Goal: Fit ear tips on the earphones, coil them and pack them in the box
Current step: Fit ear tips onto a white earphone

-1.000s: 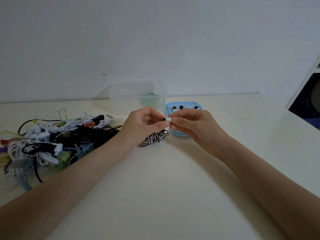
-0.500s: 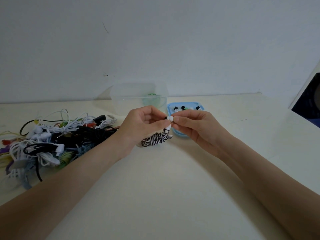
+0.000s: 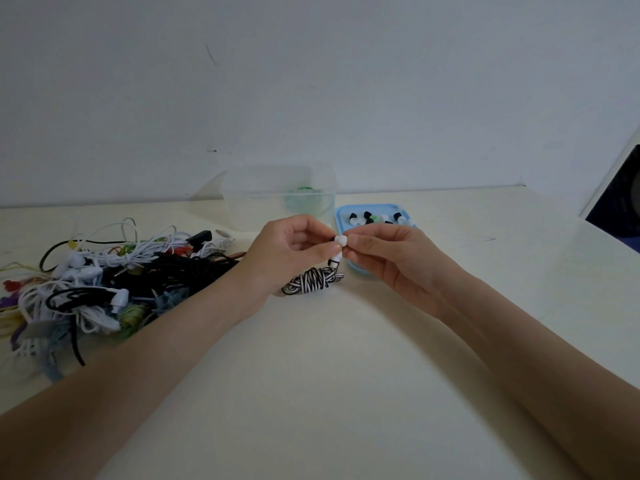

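The person holds one earbud up over the cream table, between the two hands. The left hand pinches the earbud's body between thumb and forefinger, the other fingers curled loosely behind. The right hand pinches the white ear tip from the opposite side and presses it against the earbud's nozzle. Whether the tip has seated over the nozzle cannot be told, because the fingertips cover the joint.

Below the hands the earbud's white stem leads down into the black-and-white striped cable, which lies already bundled on the table (so for this pair the coiling looks largely done).

To finish the step well, the left hand should hold the earbud's body rigid while the right rolls the tip on at a slight angle, one edge first, then works the rim around until it grips the nozzle evenly. Pushing straight on is likely to fold the soft core inward. A light tug afterwards would confirm the fit.

Spare black and pale ear tips sit in the blue tray, just behind the right hand, within easy reach if this one slips. The clear plastic box stands behind the left hand with something green inside. The pile of tangled earphones lies to the left.
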`<action>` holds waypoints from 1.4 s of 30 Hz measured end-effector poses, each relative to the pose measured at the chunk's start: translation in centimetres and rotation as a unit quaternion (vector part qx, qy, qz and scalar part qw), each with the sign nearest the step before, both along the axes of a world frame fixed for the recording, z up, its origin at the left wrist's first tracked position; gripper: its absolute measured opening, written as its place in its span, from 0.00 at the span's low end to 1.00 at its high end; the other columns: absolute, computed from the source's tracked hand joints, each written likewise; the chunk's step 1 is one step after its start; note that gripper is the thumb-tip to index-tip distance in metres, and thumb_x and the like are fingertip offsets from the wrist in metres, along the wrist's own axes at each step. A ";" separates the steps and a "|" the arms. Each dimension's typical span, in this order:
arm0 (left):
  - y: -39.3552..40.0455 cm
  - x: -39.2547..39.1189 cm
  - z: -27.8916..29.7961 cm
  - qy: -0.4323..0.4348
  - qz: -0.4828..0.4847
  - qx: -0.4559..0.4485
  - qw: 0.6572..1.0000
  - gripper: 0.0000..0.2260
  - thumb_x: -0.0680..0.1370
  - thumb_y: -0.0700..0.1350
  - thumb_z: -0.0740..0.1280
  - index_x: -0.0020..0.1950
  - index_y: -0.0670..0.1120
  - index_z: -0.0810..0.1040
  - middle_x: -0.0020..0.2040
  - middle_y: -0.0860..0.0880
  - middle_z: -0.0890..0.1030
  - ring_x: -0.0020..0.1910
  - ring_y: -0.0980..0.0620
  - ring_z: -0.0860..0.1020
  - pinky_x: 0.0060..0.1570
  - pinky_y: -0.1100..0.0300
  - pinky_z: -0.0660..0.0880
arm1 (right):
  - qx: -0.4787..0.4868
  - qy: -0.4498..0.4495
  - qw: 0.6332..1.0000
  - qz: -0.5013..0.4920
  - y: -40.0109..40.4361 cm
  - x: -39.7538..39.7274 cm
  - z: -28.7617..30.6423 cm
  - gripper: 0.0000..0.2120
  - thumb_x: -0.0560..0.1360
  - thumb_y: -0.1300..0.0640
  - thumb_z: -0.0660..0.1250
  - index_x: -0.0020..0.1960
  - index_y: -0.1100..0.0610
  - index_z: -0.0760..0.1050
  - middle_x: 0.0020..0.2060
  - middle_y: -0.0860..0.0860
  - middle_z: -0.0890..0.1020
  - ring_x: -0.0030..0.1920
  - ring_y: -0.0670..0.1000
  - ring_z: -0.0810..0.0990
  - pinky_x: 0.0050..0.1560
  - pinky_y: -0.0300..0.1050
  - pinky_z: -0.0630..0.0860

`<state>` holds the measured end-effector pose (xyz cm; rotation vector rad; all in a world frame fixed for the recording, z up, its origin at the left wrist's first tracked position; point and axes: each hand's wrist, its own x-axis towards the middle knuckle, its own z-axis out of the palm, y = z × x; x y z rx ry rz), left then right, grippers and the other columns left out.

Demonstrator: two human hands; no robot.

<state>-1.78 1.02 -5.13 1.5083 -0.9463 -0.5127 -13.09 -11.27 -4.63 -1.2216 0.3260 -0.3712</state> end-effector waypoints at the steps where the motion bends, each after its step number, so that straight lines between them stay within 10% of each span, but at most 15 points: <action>1: 0.0 -0.1 0.0 0.007 0.004 -0.003 1.000 0.06 0.72 0.36 0.70 0.47 0.38 0.78 0.41 0.48 0.82 0.39 0.58 0.80 0.44 0.71 0.75 | 0.005 -0.002 1.000 -0.002 0.0 0.0 0.0 0.05 0.71 0.68 0.66 0.45 0.65 0.79 0.38 0.53 0.84 0.37 0.45 0.83 0.41 0.32 0.78; 24: 0.5 0.1 0.5 0.003 0.004 -0.009 1.000 0.08 0.69 0.34 0.72 0.47 0.36 0.80 0.40 0.44 0.83 0.40 0.53 0.82 0.43 0.68 0.77 | -0.113 -0.011 0.993 0.007 0.2 -0.5 0.6 0.07 0.64 0.62 0.70 0.41 0.61 0.81 0.39 0.55 0.84 0.42 0.49 0.83 0.54 0.40 0.78; 32: 0.4 0.1 0.7 -0.142 0.021 0.009 0.990 0.06 0.67 0.35 0.75 0.38 0.43 0.79 0.37 0.47 0.83 0.37 0.54 0.81 0.44 0.65 0.78 | -0.045 0.016 0.999 0.011 0.2 -0.4 0.3 0.04 0.69 0.69 0.67 0.42 0.65 0.80 0.37 0.53 0.84 0.39 0.46 0.83 0.43 0.32 0.78; 42: 0.0 0.2 -0.1 -0.026 0.023 0.002 0.999 0.08 0.69 0.33 0.72 0.46 0.35 0.78 0.43 0.42 0.82 0.40 0.55 0.81 0.41 0.71 0.75 | -0.058 -0.003 0.998 -0.022 0.5 -0.1 -0.2 0.05 0.71 0.68 0.66 0.43 0.63 0.81 0.40 0.54 0.85 0.41 0.46 0.83 0.48 0.33 0.78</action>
